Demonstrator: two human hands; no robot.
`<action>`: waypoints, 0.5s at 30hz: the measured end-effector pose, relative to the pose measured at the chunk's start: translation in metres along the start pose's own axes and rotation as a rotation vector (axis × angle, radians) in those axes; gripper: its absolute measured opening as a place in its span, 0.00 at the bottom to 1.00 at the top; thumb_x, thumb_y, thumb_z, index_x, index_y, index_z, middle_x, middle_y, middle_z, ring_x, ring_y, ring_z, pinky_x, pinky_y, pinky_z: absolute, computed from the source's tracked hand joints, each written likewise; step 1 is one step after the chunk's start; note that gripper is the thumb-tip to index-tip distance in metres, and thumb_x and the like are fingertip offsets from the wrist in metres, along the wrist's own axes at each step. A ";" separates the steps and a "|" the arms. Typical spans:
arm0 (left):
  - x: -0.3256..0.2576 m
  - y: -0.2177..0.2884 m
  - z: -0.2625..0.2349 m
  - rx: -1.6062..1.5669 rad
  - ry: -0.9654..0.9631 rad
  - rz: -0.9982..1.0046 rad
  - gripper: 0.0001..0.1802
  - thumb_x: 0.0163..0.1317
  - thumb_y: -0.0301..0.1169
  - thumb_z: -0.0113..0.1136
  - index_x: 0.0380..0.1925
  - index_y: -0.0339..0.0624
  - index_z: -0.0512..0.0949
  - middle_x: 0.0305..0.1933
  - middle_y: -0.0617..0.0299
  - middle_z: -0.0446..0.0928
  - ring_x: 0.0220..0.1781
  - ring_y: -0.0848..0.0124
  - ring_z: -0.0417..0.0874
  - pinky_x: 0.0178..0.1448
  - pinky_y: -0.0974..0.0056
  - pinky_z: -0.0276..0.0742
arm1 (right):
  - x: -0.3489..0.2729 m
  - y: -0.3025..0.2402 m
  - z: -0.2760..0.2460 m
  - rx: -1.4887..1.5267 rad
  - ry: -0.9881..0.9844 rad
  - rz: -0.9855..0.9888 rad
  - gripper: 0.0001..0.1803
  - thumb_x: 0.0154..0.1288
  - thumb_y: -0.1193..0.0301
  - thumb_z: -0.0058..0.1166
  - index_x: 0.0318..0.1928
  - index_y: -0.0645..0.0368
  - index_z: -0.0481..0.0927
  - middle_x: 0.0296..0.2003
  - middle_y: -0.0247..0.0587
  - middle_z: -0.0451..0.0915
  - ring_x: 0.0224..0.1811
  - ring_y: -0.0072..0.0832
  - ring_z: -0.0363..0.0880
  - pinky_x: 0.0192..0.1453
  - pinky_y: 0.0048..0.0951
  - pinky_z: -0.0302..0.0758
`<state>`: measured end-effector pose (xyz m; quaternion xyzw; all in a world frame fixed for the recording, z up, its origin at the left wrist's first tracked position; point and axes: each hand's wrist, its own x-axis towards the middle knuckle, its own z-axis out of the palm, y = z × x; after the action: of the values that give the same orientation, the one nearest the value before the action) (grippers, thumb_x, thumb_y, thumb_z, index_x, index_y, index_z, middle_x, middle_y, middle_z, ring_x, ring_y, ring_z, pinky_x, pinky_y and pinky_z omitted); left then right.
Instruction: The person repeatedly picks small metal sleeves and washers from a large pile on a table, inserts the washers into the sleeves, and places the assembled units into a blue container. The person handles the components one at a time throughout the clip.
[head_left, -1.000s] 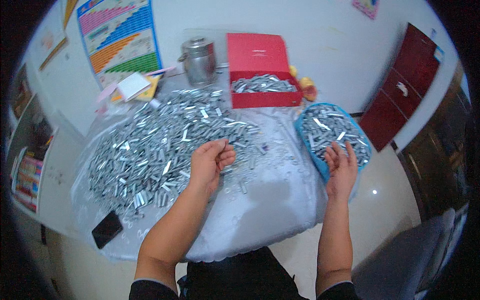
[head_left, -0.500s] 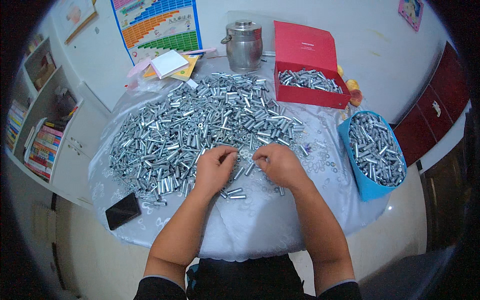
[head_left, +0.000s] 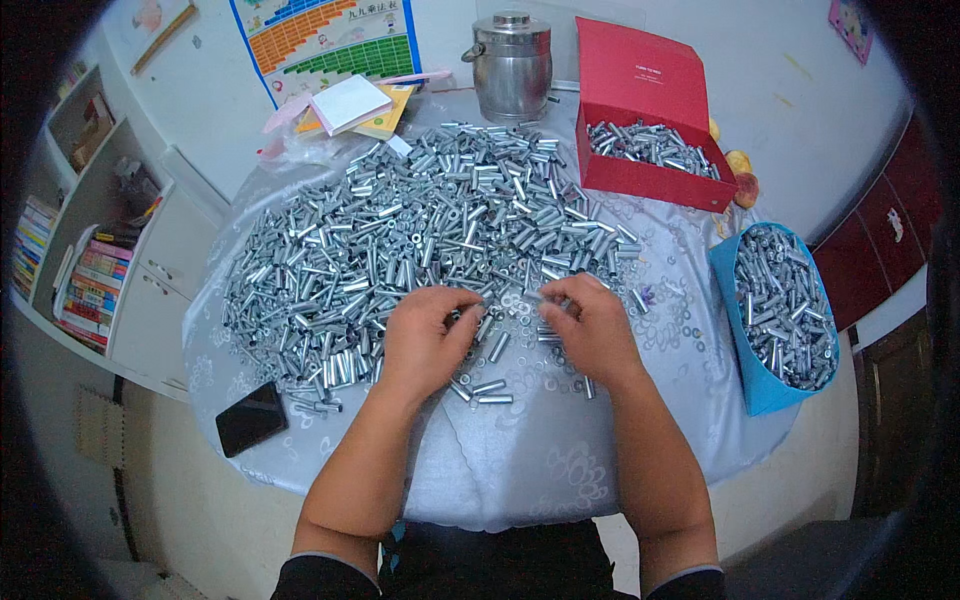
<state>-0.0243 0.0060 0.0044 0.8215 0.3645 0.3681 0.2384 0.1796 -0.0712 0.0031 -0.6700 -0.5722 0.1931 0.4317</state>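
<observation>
A broad heap of shiny metal sleeves, mixed with small washers and pins, covers much of the table. At its near edge is my left hand, fingers curled and thumb drawn toward the forefinger; anything in the grip is too small to make out. Across a small gap, my right hand is also closed, thumb and fingertips together over the heap's edge; its contents cannot be made out. Between the hands lie loose washers and a sleeve. Several more sleeves lie near my left wrist.
A red box of metal parts stands open at the back right, a blue bin of them at the right edge. A steel pot, papers and a phone also rest on the silvery tablecloth.
The view has shifted, so the table and everything on it appear farther right. The gap between my hands has widened slightly. Both hands remain closed at the heap's near edge.
</observation>
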 end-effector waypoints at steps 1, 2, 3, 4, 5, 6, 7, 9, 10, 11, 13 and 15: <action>0.001 0.000 -0.001 0.121 -0.033 0.106 0.08 0.54 0.31 0.66 0.32 0.38 0.83 0.34 0.57 0.82 0.35 0.62 0.80 0.42 0.60 0.75 | 0.000 -0.001 0.000 0.009 0.059 0.026 0.11 0.58 0.73 0.61 0.42 0.62 0.81 0.36 0.48 0.78 0.36 0.38 0.79 0.42 0.33 0.76; 0.000 0.003 -0.002 0.147 -0.077 0.105 0.09 0.53 0.32 0.66 0.32 0.39 0.83 0.33 0.57 0.82 0.37 0.60 0.80 0.44 0.58 0.74 | 0.000 0.001 0.001 0.031 0.082 0.037 0.11 0.58 0.73 0.61 0.42 0.63 0.81 0.37 0.48 0.78 0.36 0.38 0.80 0.41 0.32 0.76; -0.001 0.006 -0.002 0.174 -0.120 0.105 0.10 0.51 0.33 0.67 0.31 0.40 0.83 0.33 0.56 0.81 0.38 0.57 0.79 0.45 0.56 0.74 | 0.001 0.005 0.001 0.053 0.105 0.048 0.11 0.58 0.73 0.60 0.42 0.64 0.81 0.37 0.48 0.78 0.36 0.37 0.80 0.41 0.32 0.76; -0.002 0.009 0.000 0.201 -0.165 0.105 0.11 0.50 0.34 0.68 0.31 0.40 0.83 0.33 0.55 0.81 0.40 0.55 0.78 0.46 0.54 0.73 | 0.001 0.008 0.002 0.075 0.129 0.059 0.11 0.59 0.73 0.60 0.42 0.65 0.81 0.37 0.48 0.79 0.36 0.37 0.80 0.40 0.31 0.77; -0.003 0.010 0.003 0.208 -0.166 0.139 0.11 0.50 0.35 0.68 0.31 0.41 0.83 0.32 0.56 0.80 0.39 0.55 0.77 0.46 0.54 0.73 | 0.002 0.010 0.002 0.084 0.132 0.065 0.11 0.59 0.73 0.60 0.42 0.65 0.81 0.37 0.48 0.79 0.37 0.37 0.80 0.41 0.32 0.76; -0.004 0.011 0.008 0.216 -0.168 0.173 0.11 0.50 0.35 0.68 0.31 0.41 0.83 0.32 0.56 0.80 0.39 0.55 0.77 0.45 0.54 0.72 | 0.002 0.010 0.003 0.092 0.136 0.071 0.11 0.58 0.73 0.60 0.41 0.65 0.81 0.37 0.48 0.79 0.37 0.37 0.80 0.41 0.32 0.76; -0.005 0.013 0.012 0.224 -0.170 0.207 0.11 0.50 0.36 0.68 0.31 0.41 0.83 0.31 0.56 0.79 0.38 0.55 0.76 0.44 0.54 0.72 | 0.002 0.011 0.003 0.101 0.140 0.077 0.11 0.58 0.73 0.60 0.41 0.65 0.81 0.37 0.49 0.79 0.37 0.38 0.80 0.42 0.33 0.76; -0.004 0.015 0.018 0.249 -0.163 0.211 0.11 0.52 0.36 0.67 0.30 0.41 0.83 0.30 0.56 0.78 0.38 0.55 0.76 0.44 0.54 0.72 | 0.003 0.017 0.005 0.074 0.160 0.038 0.11 0.58 0.73 0.60 0.41 0.64 0.81 0.36 0.48 0.79 0.37 0.39 0.80 0.42 0.34 0.76; -0.003 0.014 0.022 0.247 -0.132 0.208 0.10 0.52 0.36 0.66 0.30 0.41 0.83 0.30 0.56 0.78 0.38 0.55 0.76 0.44 0.54 0.72 | 0.004 0.019 0.006 0.060 0.170 0.019 0.11 0.57 0.73 0.60 0.41 0.64 0.81 0.36 0.48 0.79 0.37 0.39 0.80 0.42 0.34 0.76; -0.001 0.014 0.025 0.248 -0.100 0.208 0.10 0.52 0.36 0.66 0.29 0.41 0.83 0.29 0.56 0.78 0.38 0.55 0.76 0.44 0.54 0.72 | 0.005 0.021 0.007 0.047 0.175 0.008 0.11 0.57 0.73 0.60 0.41 0.64 0.81 0.35 0.48 0.79 0.37 0.40 0.80 0.42 0.34 0.76; 0.009 0.014 0.030 0.308 -0.099 0.191 0.11 0.53 0.37 0.65 0.28 0.41 0.82 0.30 0.55 0.78 0.38 0.55 0.76 0.44 0.54 0.72 | 0.006 0.024 0.008 0.021 0.187 -0.014 0.11 0.56 0.73 0.60 0.40 0.64 0.81 0.34 0.48 0.79 0.36 0.40 0.79 0.42 0.35 0.75; 0.023 0.019 0.037 0.376 -0.127 0.177 0.12 0.54 0.38 0.65 0.28 0.41 0.83 0.30 0.55 0.79 0.38 0.55 0.76 0.45 0.54 0.72 | 0.007 0.026 0.008 0.025 0.204 -0.017 0.11 0.56 0.73 0.60 0.40 0.64 0.81 0.34 0.48 0.78 0.35 0.40 0.79 0.42 0.35 0.75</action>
<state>0.0227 0.0073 0.0042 0.9017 0.3377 0.2606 0.0702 0.1914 -0.0607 -0.0204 -0.6759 -0.5284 0.1273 0.4978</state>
